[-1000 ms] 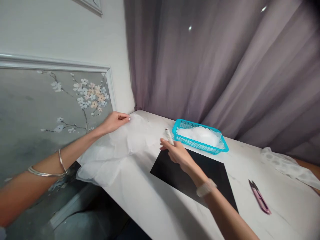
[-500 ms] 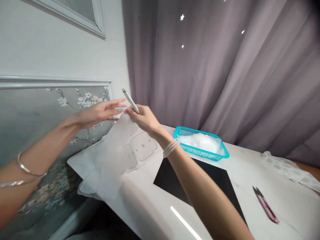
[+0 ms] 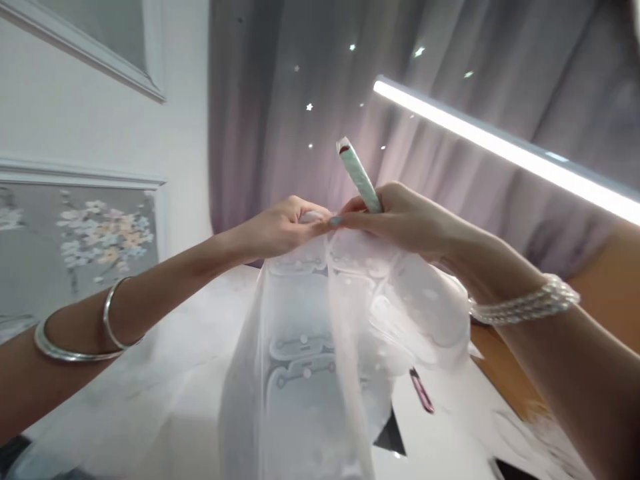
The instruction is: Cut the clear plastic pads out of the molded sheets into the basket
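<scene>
My left hand (image 3: 290,227) is closed, pinching the top edge of a sheer white fabric sheet (image 3: 300,300) with pale rounded outlines on it. Close beside it, fingertips nearly meeting, my right hand (image 3: 400,213) pinches the same edge. A pale green, pen-like stick (image 3: 359,175) with a dark red spot near its tip also sticks up out of my right hand. The sheet hangs down in folds over the table, and a bunched part of it lies under my right wrist.
Pink thread snips (image 3: 423,392) lie on the white table (image 3: 450,420) beyond the sheet. A corner of a black board (image 3: 391,433) shows past the fabric. Behind are a grey-purple curtain (image 3: 270,133) and a bright tube lamp (image 3: 480,137).
My left hand has gone from open fingers to pinching the fabric edge. Both hands have moved right and lifted the sheet in front of me. The view has turned right.
</scene>
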Action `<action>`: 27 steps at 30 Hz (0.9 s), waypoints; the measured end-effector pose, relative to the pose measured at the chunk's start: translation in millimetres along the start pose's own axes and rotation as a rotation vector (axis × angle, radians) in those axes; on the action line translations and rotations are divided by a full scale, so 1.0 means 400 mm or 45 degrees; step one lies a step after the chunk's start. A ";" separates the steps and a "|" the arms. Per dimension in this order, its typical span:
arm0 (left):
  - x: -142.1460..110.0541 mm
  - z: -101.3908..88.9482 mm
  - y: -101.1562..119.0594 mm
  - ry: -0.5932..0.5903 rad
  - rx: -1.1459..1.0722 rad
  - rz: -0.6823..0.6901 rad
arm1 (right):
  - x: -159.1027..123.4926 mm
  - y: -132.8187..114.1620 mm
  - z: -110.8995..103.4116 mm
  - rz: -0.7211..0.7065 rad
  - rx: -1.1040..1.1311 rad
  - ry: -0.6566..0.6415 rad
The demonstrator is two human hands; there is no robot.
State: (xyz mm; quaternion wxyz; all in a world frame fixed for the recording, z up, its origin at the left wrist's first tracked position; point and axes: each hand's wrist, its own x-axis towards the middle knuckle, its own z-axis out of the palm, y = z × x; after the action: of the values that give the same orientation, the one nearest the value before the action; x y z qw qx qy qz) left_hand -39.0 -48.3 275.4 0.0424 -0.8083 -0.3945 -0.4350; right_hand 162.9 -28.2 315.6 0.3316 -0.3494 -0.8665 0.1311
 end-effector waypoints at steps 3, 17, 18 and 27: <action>0.014 0.059 0.063 -0.106 -0.017 0.092 | -0.077 0.022 -0.029 0.093 -0.057 0.008; -0.027 0.150 0.094 0.508 0.228 0.495 | -0.204 0.233 0.000 0.332 -0.221 0.448; -0.028 0.134 0.079 0.467 0.229 0.460 | -0.215 0.244 -0.004 0.314 -0.170 0.461; -0.096 0.075 -0.049 0.372 0.395 0.302 | -0.278 0.186 0.036 0.000 -0.433 0.631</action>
State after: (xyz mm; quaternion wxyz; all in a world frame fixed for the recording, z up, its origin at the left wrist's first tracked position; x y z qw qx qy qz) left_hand -43.9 -45.7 223.1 0.2732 -0.7613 -0.3486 -0.4736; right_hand 251.5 -51.4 217.1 0.4696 -0.4214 -0.7687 -0.1051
